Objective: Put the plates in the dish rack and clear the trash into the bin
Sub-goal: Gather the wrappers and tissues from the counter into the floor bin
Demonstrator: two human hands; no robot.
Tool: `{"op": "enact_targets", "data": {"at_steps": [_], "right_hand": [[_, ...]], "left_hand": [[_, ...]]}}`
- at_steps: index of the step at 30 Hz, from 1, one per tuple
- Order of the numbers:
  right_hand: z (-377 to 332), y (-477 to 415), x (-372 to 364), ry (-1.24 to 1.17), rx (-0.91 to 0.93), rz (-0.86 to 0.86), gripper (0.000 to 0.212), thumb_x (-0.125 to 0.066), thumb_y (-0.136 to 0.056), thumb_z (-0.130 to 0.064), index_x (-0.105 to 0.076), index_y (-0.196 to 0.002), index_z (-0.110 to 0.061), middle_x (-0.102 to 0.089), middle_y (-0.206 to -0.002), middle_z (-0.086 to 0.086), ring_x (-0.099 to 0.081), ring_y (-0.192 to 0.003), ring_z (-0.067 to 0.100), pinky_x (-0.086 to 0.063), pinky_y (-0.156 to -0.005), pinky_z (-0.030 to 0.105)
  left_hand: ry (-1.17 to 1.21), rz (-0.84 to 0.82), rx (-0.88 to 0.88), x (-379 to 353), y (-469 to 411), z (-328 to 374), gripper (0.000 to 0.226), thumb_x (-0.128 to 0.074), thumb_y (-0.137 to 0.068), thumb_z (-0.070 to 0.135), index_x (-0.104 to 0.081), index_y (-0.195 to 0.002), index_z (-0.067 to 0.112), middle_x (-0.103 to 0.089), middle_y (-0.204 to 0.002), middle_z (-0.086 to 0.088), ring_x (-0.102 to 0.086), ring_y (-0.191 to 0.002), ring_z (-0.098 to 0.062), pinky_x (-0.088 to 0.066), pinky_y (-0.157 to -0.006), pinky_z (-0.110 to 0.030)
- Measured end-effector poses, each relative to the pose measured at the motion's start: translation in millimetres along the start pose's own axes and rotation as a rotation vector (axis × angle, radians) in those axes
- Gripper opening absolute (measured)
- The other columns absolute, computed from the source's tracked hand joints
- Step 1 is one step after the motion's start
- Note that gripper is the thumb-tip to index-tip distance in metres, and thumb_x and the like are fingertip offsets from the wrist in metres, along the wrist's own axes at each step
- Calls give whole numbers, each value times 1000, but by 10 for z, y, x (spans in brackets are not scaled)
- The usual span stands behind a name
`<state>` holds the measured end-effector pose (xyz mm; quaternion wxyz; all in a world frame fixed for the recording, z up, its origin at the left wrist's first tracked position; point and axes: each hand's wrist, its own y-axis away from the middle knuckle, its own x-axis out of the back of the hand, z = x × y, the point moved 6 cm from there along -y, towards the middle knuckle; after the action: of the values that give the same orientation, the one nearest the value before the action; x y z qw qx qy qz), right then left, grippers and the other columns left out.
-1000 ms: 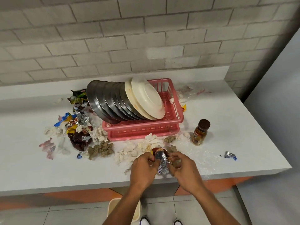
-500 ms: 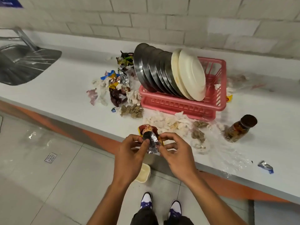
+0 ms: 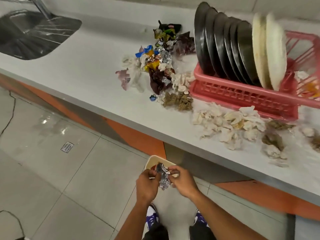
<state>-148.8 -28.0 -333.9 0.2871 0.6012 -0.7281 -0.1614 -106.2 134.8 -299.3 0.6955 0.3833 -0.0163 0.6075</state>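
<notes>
Currently, a crumpled foil wrapper point(image 3: 163, 178) is pinched between the left hand point(image 3: 147, 184) and the right hand point(image 3: 183, 182), the fingers of both curled round it, just above the cream bin point(image 3: 150, 161) that stands on the floor beside the table point(image 3: 86, 70). Dark metal plates point(image 3: 223, 47) and two white plates point(image 3: 273, 49) are stood on edge in the pink dish rack point(image 3: 242, 96) on the table. Coloured wrappers point(image 3: 159, 66) are heaped beside the rack, toward the sink point(image 3: 31, 35), and crumpled tissues point(image 3: 230, 123) are scattered along its front.
</notes>
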Motion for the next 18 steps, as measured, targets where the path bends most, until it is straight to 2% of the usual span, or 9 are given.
{"op": "enact_targets", "data": {"at_steps": [4,6,8,11,13,16,18], "right_hand": [[558,-649,-325,102,-25,-2,31,-72,-92,-12,-68,-123,-12,-71,-112,-2,-67,-109,15,-55,-98,35],[861,-972,-440,125,-52,10,33,-69,-93,-7,-67,-126,-9,-70,-118,3,-65,-115,16,-49,-98,23],[1178,-1273,-551,144,-96,0,37,-66,-94,-5,-64,-131,-8,-68,-126,6,-63,-121,18,-44,-98,19],[1613,-1763,-705,159,-157,-11,38,-64,-95,-5,-63,-133,-8,-66,-132,4,-61,-122,18,-44,-103,23],[1835,-2056,-791,186,-162,-9,34,-62,-96,-5,-66,-129,-7,-66,-126,0,-61,-117,18,-44,-101,25],[2077,-2395,-889,217,-184,-12,32,-62,-95,-9,-66,-126,-2,-68,-125,12,-63,-118,30,-47,-100,35],[2217,-2570,-952,256,-191,-29,29,-65,-92,-19,-70,-119,-9,-71,-118,10,-65,-111,32,-51,-96,38]], "left_hand": [[-102,-85,38,-345,-702,-541,15,-72,-87,21,-64,-74,23,-73,-82,4,-69,-78,-20,-56,-77,-32],[-154,-128,51,-573,-1028,-831,15,-68,-89,20,-62,-75,22,-72,-83,1,-68,-81,-23,-50,-73,-26],[-168,-149,81,-800,-1302,-1099,17,-64,-90,17,-60,-75,22,-68,-80,1,-64,-80,-23,-44,-72,-24],[-133,-161,127,-1190,-1754,-1539,19,-62,-90,13,-59,-73,20,-67,-77,2,-65,-81,-25,-52,-76,-30],[-97,-163,164,-1440,-2010,-1835,15,-61,-91,18,-64,-76,18,-71,-78,-1,-69,-82,-26,-54,-76,-32],[-55,-156,202,-1708,-2335,-2173,15,-63,-91,22,-64,-77,17,-73,-81,-6,-69,-83,-28,-53,-74,-32],[-42,-178,257,-1837,-2516,-2388,11,-65,-89,20,-65,-79,14,-71,-75,-5,-68,-79,-28,-56,-74,-33]]}}
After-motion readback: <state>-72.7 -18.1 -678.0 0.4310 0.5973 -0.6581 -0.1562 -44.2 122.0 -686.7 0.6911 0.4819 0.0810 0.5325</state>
